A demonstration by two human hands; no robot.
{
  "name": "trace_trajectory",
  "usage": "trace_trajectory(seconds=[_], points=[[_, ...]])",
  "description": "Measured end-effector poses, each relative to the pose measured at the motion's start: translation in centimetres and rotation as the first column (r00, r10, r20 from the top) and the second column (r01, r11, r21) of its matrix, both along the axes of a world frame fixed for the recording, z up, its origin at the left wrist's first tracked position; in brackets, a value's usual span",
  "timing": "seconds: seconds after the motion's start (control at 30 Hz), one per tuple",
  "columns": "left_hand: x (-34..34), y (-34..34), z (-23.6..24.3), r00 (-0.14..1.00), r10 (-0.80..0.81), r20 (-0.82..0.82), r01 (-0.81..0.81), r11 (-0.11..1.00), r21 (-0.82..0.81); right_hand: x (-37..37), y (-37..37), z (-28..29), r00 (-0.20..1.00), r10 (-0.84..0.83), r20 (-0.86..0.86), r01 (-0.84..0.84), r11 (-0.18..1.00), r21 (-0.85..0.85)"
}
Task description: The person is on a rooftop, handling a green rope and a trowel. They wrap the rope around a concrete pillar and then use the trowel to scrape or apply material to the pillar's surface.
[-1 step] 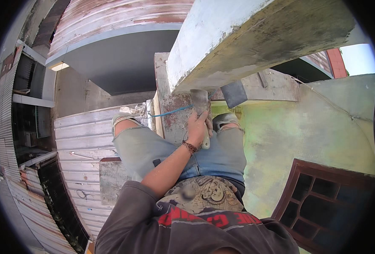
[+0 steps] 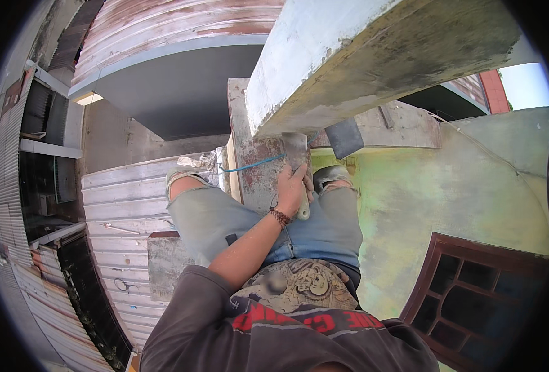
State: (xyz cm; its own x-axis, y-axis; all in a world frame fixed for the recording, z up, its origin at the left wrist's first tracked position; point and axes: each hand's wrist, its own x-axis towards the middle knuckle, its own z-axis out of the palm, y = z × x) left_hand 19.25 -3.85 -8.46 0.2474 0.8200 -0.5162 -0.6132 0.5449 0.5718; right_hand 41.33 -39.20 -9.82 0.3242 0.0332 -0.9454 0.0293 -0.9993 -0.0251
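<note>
My left hand [image 2: 291, 188] is closed around a putty knife [image 2: 303, 208] above my lap. Its wide, dusty blade [image 2: 295, 147] points away from me, close to the lower corner of a pale concrete beam [image 2: 324, 93]. The pale handle sticks out below my fingers, toward my jeans. Under the knife runs a worn wall top [image 2: 259, 180] with reddish, flaking patches, and my legs are on either side of it. A blue cord [image 2: 253, 165] reaches the blade from the left. My right hand does not show; only the dark shirt is visible on that side.
Right of the blade is a dark grey square plate [image 2: 344, 137]. The beam slants overhead to the upper right. A ribbed metal roof [image 2: 116, 204] lies lower on the left, with a grey board [image 2: 168, 266] on it. A greenish wall [image 2: 405, 186] with a brown-framed window [image 2: 467, 297] stands right.
</note>
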Motion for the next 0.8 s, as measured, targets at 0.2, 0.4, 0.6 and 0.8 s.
trace_trajectory(seconds=[0.2,0.4,0.6,0.8], points=[[-0.5,-0.3,0.9,1.000,-0.024,-0.002,0.024,0.999,-0.034,0.5,1.6,1.4,0.998,0.021,0.052,-0.023,0.999,0.037],[-0.6,0.5,0.8,1.000,-0.001,0.028,0.001,1.000,-0.003,0.6,2.0,2.4,0.996,0.034,0.080,-0.037,0.999,0.032],[-0.5,0.3,0.0,1.000,-0.027,0.004,0.027,0.999,0.021,0.9,3.3,2.5,0.992,0.094,0.079,-0.098,0.994,0.038],[-0.5,0.3,-0.8,0.997,0.057,-0.056,-0.054,0.997,0.054,2.4,5.1,1.9,0.982,0.183,0.047,-0.185,0.982,0.040]])
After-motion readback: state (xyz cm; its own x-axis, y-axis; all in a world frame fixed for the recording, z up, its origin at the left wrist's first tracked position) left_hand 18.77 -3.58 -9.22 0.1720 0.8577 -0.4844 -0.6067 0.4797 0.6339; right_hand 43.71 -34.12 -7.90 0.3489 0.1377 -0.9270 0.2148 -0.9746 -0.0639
